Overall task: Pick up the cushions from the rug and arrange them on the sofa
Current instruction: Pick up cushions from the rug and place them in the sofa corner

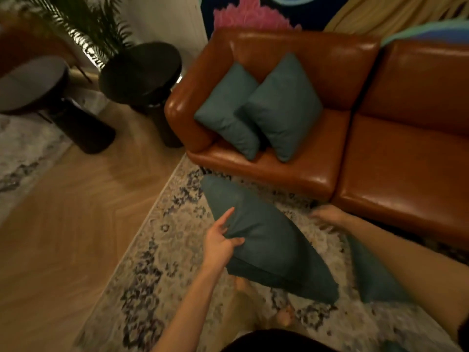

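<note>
My left hand [220, 243] pinches the near edge of a teal cushion [266, 240], thumb on top and index finger stretched along the fabric; the cushion is lifted above the patterned rug [152, 275]. My right hand [327, 215] is blurred, fingers spread, past the cushion's right side and holds nothing. Another teal cushion [375, 278] lies on the rug, partly hidden under my right forearm. Two teal cushions [228, 110] [285, 105] lean on their corners against the back of the brown leather sofa [317, 171], at its left end.
Two round dark side tables [142, 69] [33, 82] stand on the wooden floor left of the sofa, with a potted palm [83, 26] behind them. My bare feet [284, 316] are on the rug below the cushion. The sofa's right seat [406, 179] is bare leather.
</note>
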Available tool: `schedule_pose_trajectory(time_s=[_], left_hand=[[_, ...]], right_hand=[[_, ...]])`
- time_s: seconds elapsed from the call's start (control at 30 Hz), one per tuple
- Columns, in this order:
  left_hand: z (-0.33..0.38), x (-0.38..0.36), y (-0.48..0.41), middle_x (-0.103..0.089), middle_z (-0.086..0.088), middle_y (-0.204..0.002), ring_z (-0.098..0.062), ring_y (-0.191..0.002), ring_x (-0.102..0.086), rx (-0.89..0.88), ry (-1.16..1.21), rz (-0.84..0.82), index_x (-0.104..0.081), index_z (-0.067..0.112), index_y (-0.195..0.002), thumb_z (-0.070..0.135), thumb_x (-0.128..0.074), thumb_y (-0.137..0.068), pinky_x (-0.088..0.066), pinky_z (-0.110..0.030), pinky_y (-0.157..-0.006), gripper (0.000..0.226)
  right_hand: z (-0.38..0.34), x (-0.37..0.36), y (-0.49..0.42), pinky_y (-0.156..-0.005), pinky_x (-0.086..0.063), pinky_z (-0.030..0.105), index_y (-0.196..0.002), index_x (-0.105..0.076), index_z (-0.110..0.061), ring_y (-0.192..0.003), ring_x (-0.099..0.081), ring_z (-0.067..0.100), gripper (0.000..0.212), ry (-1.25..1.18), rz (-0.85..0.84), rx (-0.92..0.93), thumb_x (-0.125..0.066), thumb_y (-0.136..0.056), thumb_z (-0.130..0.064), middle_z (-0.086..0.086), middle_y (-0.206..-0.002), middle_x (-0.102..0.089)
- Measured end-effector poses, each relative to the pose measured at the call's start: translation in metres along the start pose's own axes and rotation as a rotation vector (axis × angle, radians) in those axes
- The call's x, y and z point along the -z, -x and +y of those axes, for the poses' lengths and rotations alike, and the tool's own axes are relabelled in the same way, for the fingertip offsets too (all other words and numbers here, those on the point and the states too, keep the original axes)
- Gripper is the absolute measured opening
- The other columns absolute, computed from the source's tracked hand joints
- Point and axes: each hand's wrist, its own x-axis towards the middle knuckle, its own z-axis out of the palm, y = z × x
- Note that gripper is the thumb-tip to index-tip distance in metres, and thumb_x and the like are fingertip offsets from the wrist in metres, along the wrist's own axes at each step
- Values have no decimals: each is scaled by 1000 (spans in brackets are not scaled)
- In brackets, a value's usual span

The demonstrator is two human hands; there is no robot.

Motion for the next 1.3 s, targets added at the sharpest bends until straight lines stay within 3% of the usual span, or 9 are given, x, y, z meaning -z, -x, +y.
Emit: schedule_pose_trajectory(time_s=[0.17, 0.23, 0.33, 0.5, 0.67, 0.8, 0.97, 1.17, 1.3], left_hand=[[42, -46, -14, -71, 3, -114, -10, -106, -67, -240, -269, -118, -55, 43, -128, -13, -65, -67, -55, -35, -91, 84], [61, -61, -21, -68, 10, -118, 4, -110, -61, -371, -397, -129, -55, 43, -128, -6, -66, -69, -50, -24, -99, 78], [98, -77, -42, -67, 14, -117, 17, -110, -53, -578, -507, -122, -58, 36, -128, -6, -65, -71, -42, -7, -97, 72], [154, -84, -102, -60, 26, -123, 7, -111, -58, -795, -715, -186, -44, 53, -132, 1, -62, -71, -47, -13, -95, 83], [194, -97, -154, -59, 27, -124, 1, -107, -59, -856, -819, -380, -39, 58, -132, 4, -54, -64, -41, -3, -88, 89], [206, -112, -196, -50, 29, -134, 14, -124, -43, -843, -880, -539, -38, 55, -134, 14, -57, -66, -41, -15, -103, 82], [204, -133, -235, -19, 41, -148, 21, -136, -14, -838, -1070, -678, -17, 65, -135, 33, -59, -77, -17, -1, -106, 78], [236, -215, -299, -68, 20, -113, -3, -92, -68, -385, -601, -601, -59, 41, -115, 26, -71, -76, -52, -22, -80, 43], [250, -291, -342, -44, 6, -139, -21, -122, -52, -199, -510, -364, -34, 27, -144, 23, -84, -69, -49, -34, -92, 90]], right_hand=[[-107, 39, -2, -69, -43, 15, -125, -54, -6, -80, -59, 1, 39, -240, 129, 361, -62, -92, -25, 7, -103, -62], [-143, 64, -13, -78, -41, 14, -134, -49, -3, -97, -55, 5, 55, -260, 188, 454, -65, -89, -30, 8, -125, -59], [-194, 116, -33, -63, -38, 8, -136, -48, -2, -92, -51, 10, 61, -265, 264, 492, -65, -88, -36, 2, -107, -59], [-254, 197, -93, -107, -42, 36, -124, -63, -11, -115, -58, 16, 98, -289, 268, 474, -70, -53, -78, 0, -125, -63], [-274, 232, -102, -84, -54, 32, -115, -64, -5, -89, -66, 19, 55, -404, 338, 377, -85, -69, -27, 4, -108, -67], [-256, 272, -120, -98, -50, 42, -112, -65, -9, -104, -65, 26, 42, -326, 520, 374, -80, -75, -24, 8, -113, -69], [-238, 322, -119, -91, -53, 44, -110, -66, -11, -98, -66, 22, 36, -303, 674, 541, -74, -82, -33, 6, -107, -71], [-220, 382, -125, -73, -53, 34, -93, -64, -9, -82, -65, 13, 24, -272, 720, 717, -76, -80, -26, 3, -88, -69], [-217, 423, -125, -68, -47, 28, -85, -63, -17, -74, -62, 9, 22, -216, 765, 858, -80, -74, -26, -4, -78, -66]])
